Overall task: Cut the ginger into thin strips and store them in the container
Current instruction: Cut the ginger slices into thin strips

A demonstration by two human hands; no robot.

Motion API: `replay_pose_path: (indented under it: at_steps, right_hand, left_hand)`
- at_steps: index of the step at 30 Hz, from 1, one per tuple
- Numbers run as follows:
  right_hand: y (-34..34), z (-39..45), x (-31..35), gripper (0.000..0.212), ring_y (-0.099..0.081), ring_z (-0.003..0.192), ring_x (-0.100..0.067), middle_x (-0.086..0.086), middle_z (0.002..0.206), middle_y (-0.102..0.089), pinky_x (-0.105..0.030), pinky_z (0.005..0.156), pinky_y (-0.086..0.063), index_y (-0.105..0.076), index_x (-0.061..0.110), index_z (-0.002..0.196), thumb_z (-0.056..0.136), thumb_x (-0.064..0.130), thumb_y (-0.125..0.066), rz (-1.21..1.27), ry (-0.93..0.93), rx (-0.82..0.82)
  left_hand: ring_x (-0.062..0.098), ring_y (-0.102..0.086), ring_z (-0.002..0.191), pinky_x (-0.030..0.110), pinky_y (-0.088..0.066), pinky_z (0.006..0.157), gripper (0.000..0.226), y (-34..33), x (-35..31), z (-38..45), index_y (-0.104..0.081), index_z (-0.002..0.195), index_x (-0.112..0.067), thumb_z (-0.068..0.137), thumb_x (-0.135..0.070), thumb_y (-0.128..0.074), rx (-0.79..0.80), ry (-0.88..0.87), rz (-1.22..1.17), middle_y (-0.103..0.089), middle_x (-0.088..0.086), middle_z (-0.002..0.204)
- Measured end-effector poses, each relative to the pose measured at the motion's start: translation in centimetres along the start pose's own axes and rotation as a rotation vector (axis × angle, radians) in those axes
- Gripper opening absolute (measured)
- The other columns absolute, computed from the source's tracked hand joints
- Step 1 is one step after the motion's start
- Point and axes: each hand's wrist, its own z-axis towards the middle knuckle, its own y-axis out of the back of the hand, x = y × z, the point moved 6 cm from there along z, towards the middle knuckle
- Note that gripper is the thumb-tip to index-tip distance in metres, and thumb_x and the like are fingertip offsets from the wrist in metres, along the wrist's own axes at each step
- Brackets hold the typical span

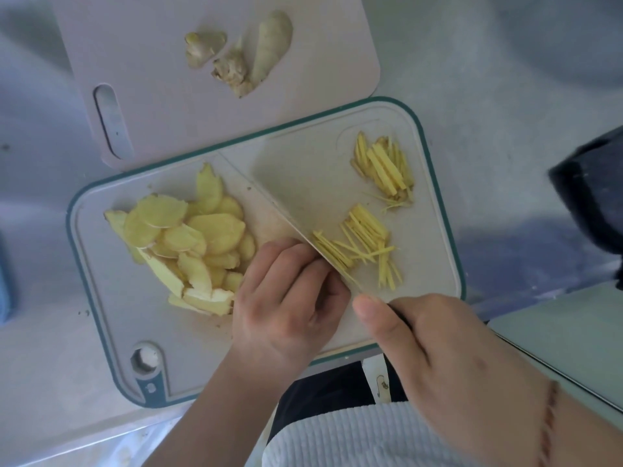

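Observation:
On the teal-rimmed cutting board (101, 298) lies a heap of pale yellow ginger slices (188, 244) at the left. Two small piles of thin ginger strips (367, 244) lie at the right, one nearer and one further back (384, 163). My right hand (438, 358) grips the handle of a wide cleaver (303, 183), whose blade stands on the board with strips beside its edge. My left hand (290, 298) has its fingers curled down on the ginger right against the blade; the piece under the fingers is hidden.
A second, pinkish cutting board (161, 106) lies behind, carrying three uncut ginger knobs (242, 55). A dark object (590, 197) stands at the right edge. A grey-green surface (566, 338) sits at lower right. The counter is grey.

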Motion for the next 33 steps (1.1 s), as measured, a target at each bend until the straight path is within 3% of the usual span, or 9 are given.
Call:
replay_pose_path:
  at_steps: [3,6,8,12,16,24,28,33]
  right_hand:
    - [-0.2,1.9,1.3,0.067,-0.04,0.042,-0.013,0.002,0.042,-0.04,-0.02,0.044,-0.035,-0.034,0.017,0.05,0.078,0.075,-0.014,0.026,0.055,0.015]
    - [0.0,3.5,3.2,0.067,-0.038,0.037,-0.012,0.002,0.038,-0.035,-0.02,0.04,-0.034,-0.041,0.016,0.051,0.08,0.071,-0.017,0.061,0.14,0.012]
    - [0.2,3.0,3.2,0.064,-0.037,0.038,-0.013,0.001,0.039,-0.035,-0.02,0.04,-0.033,-0.038,0.017,0.051,0.081,0.071,-0.019,0.065,0.147,0.001]
    - [0.1,0.1,0.4,0.073,-0.037,0.041,-0.015,0.002,0.045,-0.04,-0.019,0.043,-0.033,-0.031,0.016,0.051,0.082,0.08,-0.013,0.018,0.043,0.001]
    - [0.1,-0.6,-0.6,0.072,-0.041,0.045,-0.012,0.005,0.048,-0.042,-0.017,0.048,-0.036,-0.032,0.015,0.052,0.08,0.078,-0.013,-0.001,-0.011,0.01]
    - [-0.1,2.8,2.8,0.067,-0.037,0.039,-0.013,0.001,0.041,-0.035,-0.022,0.042,-0.034,-0.043,0.015,0.054,0.082,0.071,-0.019,0.063,0.154,-0.003]
    - [-0.1,0.5,0.9,0.07,-0.038,0.041,-0.014,0.003,0.045,-0.039,-0.017,0.043,-0.032,-0.031,0.019,0.049,0.084,0.078,-0.013,0.011,0.081,-0.015]
    - [0.0,-0.5,-0.1,0.072,-0.044,0.047,-0.01,0.007,0.047,-0.043,-0.014,0.046,-0.035,-0.031,0.018,0.05,0.075,0.083,-0.014,0.007,0.036,-0.004]
  left_hand:
    - [0.029,-0.063,0.072,0.029,-0.053,0.076,0.013,-0.1,0.0,0.1,-0.073,0.068,0.004,0.08,0.005,-0.074,0.005,-0.023,-0.016,-0.069,0.013,0.074]
    - [0.025,-0.053,0.068,0.022,-0.045,0.078,0.031,0.2,-0.1,0.3,-0.069,0.062,0.005,0.092,0.0,-0.062,-0.044,-0.031,-0.035,-0.061,0.013,0.065]
    - [0.024,-0.05,0.068,0.02,-0.04,0.081,0.035,0.3,-0.3,0.3,-0.067,0.06,0.004,0.094,-0.001,-0.059,-0.05,-0.026,-0.055,-0.058,0.012,0.063]
    - [0.029,-0.065,0.07,0.027,-0.053,0.077,0.02,0.0,0.2,-0.1,-0.072,0.065,0.003,0.084,0.006,-0.067,-0.02,0.006,-0.018,-0.068,0.011,0.071]
    - [0.028,-0.064,0.067,0.026,-0.051,0.074,0.022,0.2,0.1,0.1,-0.071,0.062,0.003,0.083,0.008,-0.066,-0.03,0.015,-0.049,-0.067,0.01,0.069]
    - [0.022,-0.051,0.066,0.023,-0.042,0.076,0.034,0.5,0.1,-0.3,-0.065,0.056,0.002,0.09,0.001,-0.062,-0.056,-0.008,-0.085,-0.056,0.011,0.06]
    - [0.026,-0.061,0.066,0.025,-0.048,0.074,0.026,0.5,0.3,-0.3,-0.071,0.062,0.003,0.087,0.003,-0.064,-0.034,0.012,-0.057,-0.065,0.011,0.067]
    - [0.028,-0.066,0.07,0.034,-0.053,0.069,0.021,0.5,0.1,-0.3,-0.072,0.063,0.001,0.084,0.006,-0.067,-0.035,-0.017,-0.029,-0.07,0.008,0.072]
